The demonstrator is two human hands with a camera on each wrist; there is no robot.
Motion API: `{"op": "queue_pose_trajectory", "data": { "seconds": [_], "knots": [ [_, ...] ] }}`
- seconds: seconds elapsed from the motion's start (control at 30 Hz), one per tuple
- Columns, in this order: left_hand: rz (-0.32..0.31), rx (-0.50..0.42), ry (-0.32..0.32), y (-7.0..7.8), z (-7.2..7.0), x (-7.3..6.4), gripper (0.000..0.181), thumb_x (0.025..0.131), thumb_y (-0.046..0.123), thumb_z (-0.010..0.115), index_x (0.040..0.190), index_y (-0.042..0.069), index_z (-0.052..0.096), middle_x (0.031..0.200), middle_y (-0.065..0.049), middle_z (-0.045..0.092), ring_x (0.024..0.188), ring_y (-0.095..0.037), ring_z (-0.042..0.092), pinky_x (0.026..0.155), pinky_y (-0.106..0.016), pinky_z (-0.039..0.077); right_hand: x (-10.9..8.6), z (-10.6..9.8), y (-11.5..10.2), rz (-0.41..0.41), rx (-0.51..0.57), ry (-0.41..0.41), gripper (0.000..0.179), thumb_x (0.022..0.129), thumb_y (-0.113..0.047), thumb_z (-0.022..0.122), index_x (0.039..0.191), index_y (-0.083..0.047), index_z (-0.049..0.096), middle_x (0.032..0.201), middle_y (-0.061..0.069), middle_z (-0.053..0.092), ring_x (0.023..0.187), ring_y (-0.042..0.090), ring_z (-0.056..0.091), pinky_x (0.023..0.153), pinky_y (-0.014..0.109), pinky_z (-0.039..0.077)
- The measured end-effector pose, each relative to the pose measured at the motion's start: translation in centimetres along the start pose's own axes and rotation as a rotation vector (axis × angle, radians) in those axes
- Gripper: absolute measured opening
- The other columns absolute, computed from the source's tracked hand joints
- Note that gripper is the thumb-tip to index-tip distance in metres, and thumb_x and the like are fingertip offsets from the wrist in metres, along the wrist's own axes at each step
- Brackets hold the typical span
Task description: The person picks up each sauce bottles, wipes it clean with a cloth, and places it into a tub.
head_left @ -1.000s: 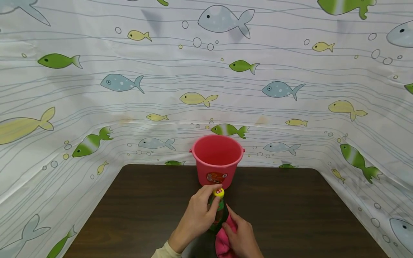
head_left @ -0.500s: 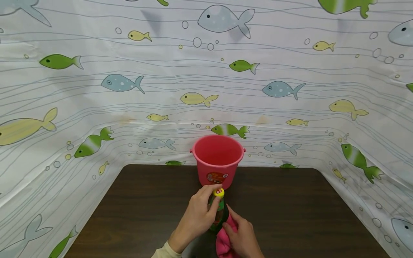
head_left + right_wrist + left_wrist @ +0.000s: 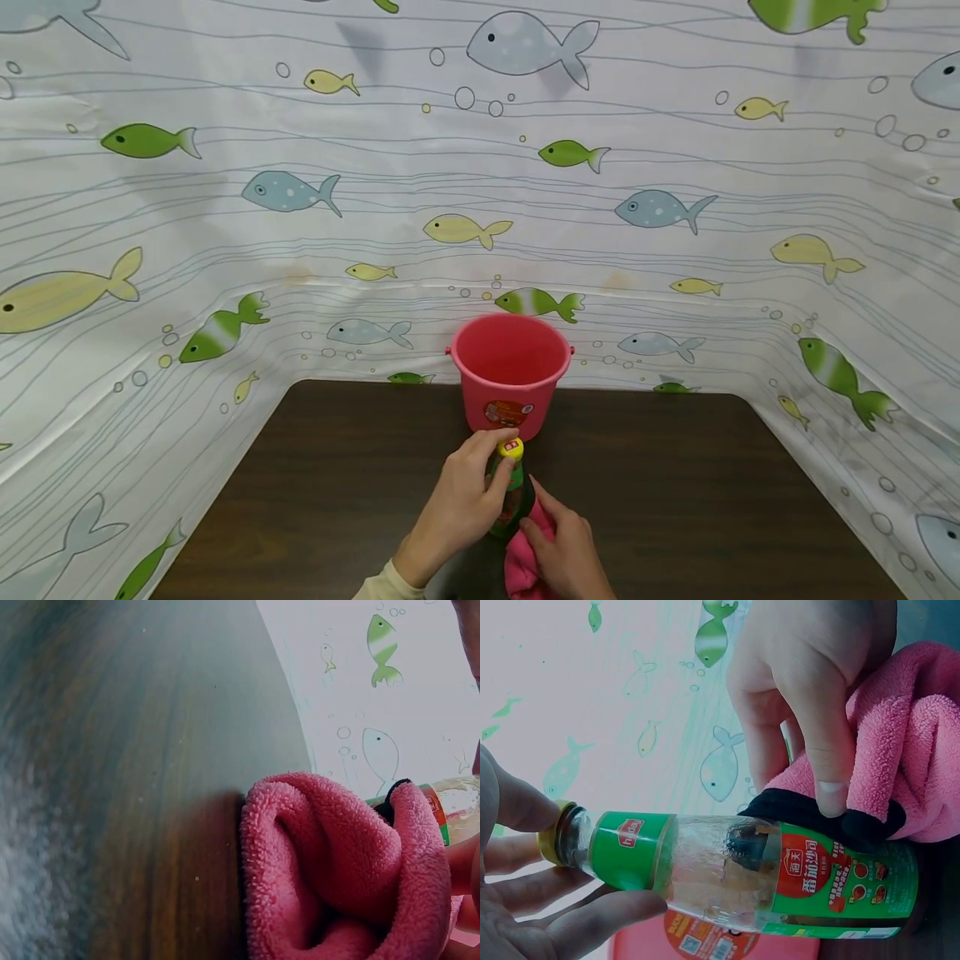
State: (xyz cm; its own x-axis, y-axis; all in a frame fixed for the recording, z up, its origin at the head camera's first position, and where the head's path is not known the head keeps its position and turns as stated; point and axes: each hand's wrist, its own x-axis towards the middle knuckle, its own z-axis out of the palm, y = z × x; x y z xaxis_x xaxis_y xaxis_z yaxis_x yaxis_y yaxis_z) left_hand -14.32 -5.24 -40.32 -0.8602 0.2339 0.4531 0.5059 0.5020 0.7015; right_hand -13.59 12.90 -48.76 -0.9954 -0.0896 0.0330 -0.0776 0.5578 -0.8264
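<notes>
Backing bottle (image 3: 712, 862), dark table (image 3: 690, 492): fish-print sheeting (image 3: 480, 187)

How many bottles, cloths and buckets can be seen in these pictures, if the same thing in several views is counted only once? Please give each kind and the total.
Bottle: 1
Cloth: 1
Bucket: 1
Total: 3

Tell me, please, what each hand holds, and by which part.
The left hand holds the bottle by its top end, at the yellow cap; the right hand holds the pink cloth by its black edge.
</notes>
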Motion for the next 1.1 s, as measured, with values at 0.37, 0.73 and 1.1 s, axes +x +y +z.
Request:
{"op": "queue_pose_trajectory", "data": {
  "seconds": [0.37, 0.73, 1.1],
  "knots": [
    [0.0, -0.005, 0.009, -0.1, 0.1, 0.0, 0.033, 0.104, 0.015, 0.065, 0.137, 0.011, 0.067, 0.128, -0.007, 0.072, 0.111, -0.02, 0.07, 0.094, -0.041, 0.063, -0.3, -0.2, -0.9, -0.007, 0.08, 0.077, 0.058, 0.095, -0.019, 0.077, 0.151, -0.014, 0.06, 0.133, 0.016, 0.074, 0.115, 0.024, 0.073, 0.087, 0.039, 0.063],
    [0.022, 0.002, 0.02, -0.1, 0.0, 0.0, 0.034, 0.101, 0.011, 0.067, 0.135, 0.007, 0.067, 0.129, -0.01, 0.072, 0.113, -0.023, 0.07, 0.088, -0.038, 0.064, -0.8, -1.9, -4.5, -0.075, 0.129, 0.199, 0.053, 0.095, -0.011, 0.078, 0.146, -0.018, 0.066, 0.129, 0.015, 0.076, 0.086, 0.009, 0.072, 0.065, 0.02, 0.057],
    [0.058, 0.051, 0.042, -0.3, 0.2, 0.0, 0.033, 0.099, 0.01, 0.069, 0.132, 0.008, 0.068, 0.125, -0.007, 0.073, 0.113, -0.021, 0.071, 0.096, -0.045, 0.062, -0.7, -3.8, -6.7, -0.122, 0.182, 0.247, 0.053, 0.094, -0.016, 0.08, 0.145, -0.021, 0.067, 0.117, 0.01, 0.08, 0.076, 0.008, 0.069, 0.062, 0.023, 0.058]
  ]
}}
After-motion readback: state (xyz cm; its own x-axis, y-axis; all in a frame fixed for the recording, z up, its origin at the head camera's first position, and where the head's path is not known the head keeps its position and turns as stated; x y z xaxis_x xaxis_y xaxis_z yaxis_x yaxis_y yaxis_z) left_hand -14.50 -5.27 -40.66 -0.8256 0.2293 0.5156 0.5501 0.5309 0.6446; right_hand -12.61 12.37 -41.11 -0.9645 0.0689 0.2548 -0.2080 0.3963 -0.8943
